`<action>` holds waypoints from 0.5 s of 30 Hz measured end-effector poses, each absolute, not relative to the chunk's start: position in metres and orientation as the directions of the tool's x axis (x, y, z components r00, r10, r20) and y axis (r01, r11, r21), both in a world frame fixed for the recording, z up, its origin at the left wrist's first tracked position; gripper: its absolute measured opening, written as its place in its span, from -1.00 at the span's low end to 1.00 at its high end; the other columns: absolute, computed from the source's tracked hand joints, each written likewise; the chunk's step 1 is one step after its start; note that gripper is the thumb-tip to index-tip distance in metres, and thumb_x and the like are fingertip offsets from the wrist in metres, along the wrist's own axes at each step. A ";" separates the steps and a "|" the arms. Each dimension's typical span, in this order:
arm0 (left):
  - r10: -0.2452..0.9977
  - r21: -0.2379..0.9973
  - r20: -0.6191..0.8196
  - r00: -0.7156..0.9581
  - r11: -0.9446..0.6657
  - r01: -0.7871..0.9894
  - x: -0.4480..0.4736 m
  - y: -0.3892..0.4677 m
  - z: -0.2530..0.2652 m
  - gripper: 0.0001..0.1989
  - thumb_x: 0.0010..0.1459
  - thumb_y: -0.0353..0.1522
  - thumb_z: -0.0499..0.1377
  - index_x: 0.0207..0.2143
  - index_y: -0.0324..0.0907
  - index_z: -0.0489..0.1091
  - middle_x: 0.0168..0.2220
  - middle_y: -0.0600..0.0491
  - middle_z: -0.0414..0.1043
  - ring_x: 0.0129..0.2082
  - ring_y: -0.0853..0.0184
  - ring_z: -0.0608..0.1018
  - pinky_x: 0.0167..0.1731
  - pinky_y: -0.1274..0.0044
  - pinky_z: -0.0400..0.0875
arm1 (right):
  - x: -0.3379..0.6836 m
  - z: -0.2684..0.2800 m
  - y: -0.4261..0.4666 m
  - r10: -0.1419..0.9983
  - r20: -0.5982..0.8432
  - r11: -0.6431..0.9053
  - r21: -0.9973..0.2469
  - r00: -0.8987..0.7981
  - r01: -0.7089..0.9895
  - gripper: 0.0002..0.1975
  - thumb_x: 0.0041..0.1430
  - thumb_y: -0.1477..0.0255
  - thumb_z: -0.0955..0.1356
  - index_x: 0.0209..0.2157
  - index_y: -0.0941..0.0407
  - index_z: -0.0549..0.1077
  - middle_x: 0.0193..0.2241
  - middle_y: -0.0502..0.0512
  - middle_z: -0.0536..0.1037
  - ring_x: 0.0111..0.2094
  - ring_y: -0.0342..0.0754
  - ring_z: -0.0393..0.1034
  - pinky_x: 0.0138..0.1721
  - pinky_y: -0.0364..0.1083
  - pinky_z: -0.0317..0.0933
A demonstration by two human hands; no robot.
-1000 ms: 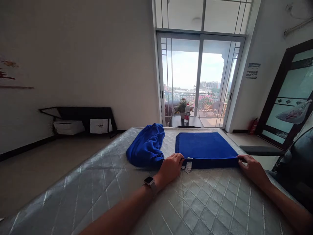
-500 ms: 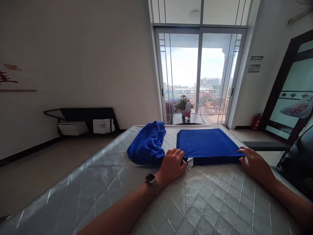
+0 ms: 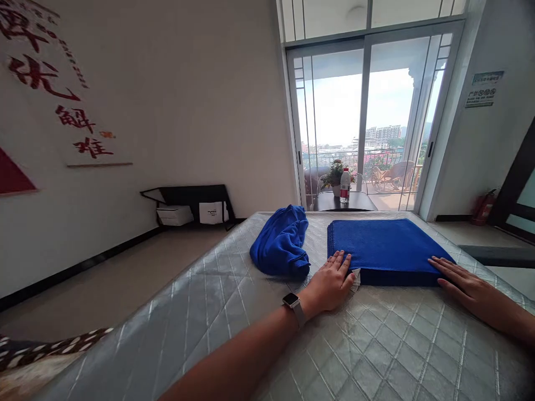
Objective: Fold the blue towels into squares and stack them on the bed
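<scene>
A neat, flat stack of folded blue cloths lies on the quilted silver bed surface. My left hand, below a wristwatch, rests with its fingers stretched out on the stack's near left corner. A white label pokes out beside its thumb. At the near right corner, my right hand lays its extended fingers on the top edge, thumb lower at the front side. To the left of the stack is a crumpled blue cloth, apart from both hands.
Beyond the bed, a dark table carries a water bottle and a potted plant. Sliding glass doors stand behind it. A black rack with white boxes is by the left wall, and a fire extinguisher stands at right.
My fingers have gone from curled around the stack's near corners to stretched flat on them. The view has turned left, so everything sits further right.
</scene>
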State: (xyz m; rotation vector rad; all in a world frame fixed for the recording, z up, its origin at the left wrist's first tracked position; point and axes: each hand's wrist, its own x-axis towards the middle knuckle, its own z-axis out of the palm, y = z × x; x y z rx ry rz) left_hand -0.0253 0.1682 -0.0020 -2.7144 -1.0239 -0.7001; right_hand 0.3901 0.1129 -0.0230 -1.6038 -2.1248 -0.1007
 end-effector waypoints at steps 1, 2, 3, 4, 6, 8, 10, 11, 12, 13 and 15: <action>0.592 0.017 0.456 0.665 -0.753 0.658 -0.024 0.168 -0.002 -0.43 0.41 -0.18 -0.10 0.34 -0.31 0.10 0.36 -0.27 0.12 0.39 0.15 0.12 0.29 0.25 0.16 | 0.390 -0.023 0.113 0.895 0.399 0.305 -0.228 -0.197 0.925 -0.40 0.34 0.10 0.20 0.37 -0.15 0.12 0.36 -0.02 0.18 0.38 0.08 -0.02 0.40 0.12 -0.09; 0.600 0.012 0.438 0.669 -0.749 0.663 -0.024 0.166 0.000 -0.43 0.41 -0.16 -0.09 0.33 -0.32 0.12 0.35 -0.29 0.14 0.38 0.12 0.16 0.27 0.23 0.19 | 0.389 -0.022 0.113 0.898 0.396 0.299 -0.235 -0.190 0.925 -0.40 0.34 0.09 0.19 0.37 -0.15 0.12 0.36 -0.02 0.18 0.38 0.09 -0.02 0.40 0.13 -0.10; 0.608 0.003 0.420 0.673 -0.743 0.669 -0.024 0.165 0.006 -0.43 0.39 -0.16 -0.07 0.30 -0.33 0.16 0.33 -0.31 0.18 0.36 0.08 0.20 0.26 0.21 0.21 | 0.389 -0.021 0.112 0.900 0.393 0.296 -0.239 -0.186 0.925 -0.40 0.35 0.09 0.19 0.37 -0.15 0.12 0.36 -0.02 0.18 0.38 0.08 -0.03 0.40 0.13 -0.11; 0.617 -0.008 0.400 0.678 -0.737 0.675 -0.026 0.163 0.014 -0.46 0.37 -0.18 -0.04 0.26 -0.32 0.23 0.29 -0.31 0.25 0.33 0.06 0.26 0.24 0.21 0.23 | 0.388 -0.021 0.112 0.900 0.396 0.294 -0.242 -0.183 0.925 -0.40 0.35 0.09 0.18 0.36 -0.14 0.13 0.37 -0.02 0.17 0.39 0.08 -0.04 0.40 0.13 -0.13; 0.646 -0.026 0.360 0.673 -0.714 0.699 -0.036 0.160 0.040 -0.58 0.33 -0.21 0.03 0.07 -0.27 0.43 0.13 -0.28 0.44 0.21 0.06 0.42 0.17 0.27 0.31 | 0.387 -0.020 0.110 0.891 0.421 0.292 -0.243 -0.171 0.925 -0.41 0.35 0.08 0.18 0.36 -0.14 0.15 0.37 -0.01 0.17 0.39 0.08 -0.05 0.41 0.13 -0.15; 0.704 -0.026 0.339 0.624 -0.656 0.754 -0.058 0.160 0.073 -0.70 0.28 -0.20 0.10 -0.17 -0.19 0.53 -0.09 -0.17 0.56 0.02 0.10 0.55 0.02 0.36 0.39 | 0.385 -0.019 0.109 0.871 0.466 0.290 -0.236 -0.154 0.927 -0.42 0.34 0.08 0.19 0.35 -0.14 0.17 0.37 0.00 0.16 0.39 0.08 -0.05 0.41 0.13 -0.16; 0.803 0.001 0.311 0.508 -0.535 0.845 -0.088 0.167 0.104 -0.70 0.16 -0.10 0.21 -0.33 -0.14 0.51 -0.26 -0.05 0.57 -0.17 0.14 0.59 -0.17 0.43 0.42 | 0.384 -0.018 0.108 0.848 0.509 0.294 -0.227 -0.145 0.928 -0.44 0.34 0.09 0.19 0.32 -0.14 0.21 0.37 0.01 0.17 0.38 0.09 -0.01 0.41 0.12 -0.15; 0.858 0.023 0.255 0.447 -0.467 0.884 -0.104 0.172 0.116 -0.69 0.09 -0.06 0.25 -0.39 -0.12 0.50 -0.33 0.00 0.55 -0.25 0.17 0.58 -0.26 0.46 0.40 | 0.384 -0.018 0.108 0.842 0.521 0.296 -0.224 -0.143 0.929 -0.46 0.34 0.09 0.19 0.30 -0.14 0.24 0.37 0.02 0.18 0.37 0.09 0.01 0.41 0.11 -0.14; 0.899 0.043 0.175 0.402 -0.415 0.909 -0.119 0.178 0.125 -0.69 0.02 -0.06 0.29 -0.44 -0.11 0.48 -0.40 0.03 0.54 -0.33 0.19 0.57 -0.35 0.48 0.37 | 0.384 -0.018 0.108 0.836 0.530 0.297 -0.222 -0.141 0.928 -0.47 0.34 0.09 0.19 0.28 -0.13 0.27 0.36 0.03 0.20 0.36 0.10 0.05 0.40 0.10 -0.12; 0.924 0.067 0.088 0.372 -0.378 0.923 -0.132 0.184 0.130 -0.70 -0.02 -0.07 0.31 -0.47 -0.10 0.47 -0.45 0.06 0.52 -0.38 0.21 0.55 -0.42 0.50 0.33 | 0.385 -0.019 0.108 0.832 0.537 0.298 -0.223 -0.138 0.928 -0.48 0.33 0.09 0.19 0.26 -0.13 0.30 0.35 0.04 0.22 0.35 0.10 0.08 0.39 0.10 -0.09; 0.931 0.131 -0.073 0.358 -0.347 0.929 -0.149 0.194 0.131 -0.77 -0.02 -0.13 0.29 -0.49 -0.10 0.47 -0.52 0.09 0.49 -0.47 0.25 0.53 -0.50 0.52 0.27 | 0.386 -0.021 0.110 0.826 0.549 0.294 -0.227 -0.127 0.928 -0.49 0.32 0.08 0.20 0.24 -0.13 0.32 0.32 0.05 0.26 0.32 0.12 0.15 0.38 0.12 -0.03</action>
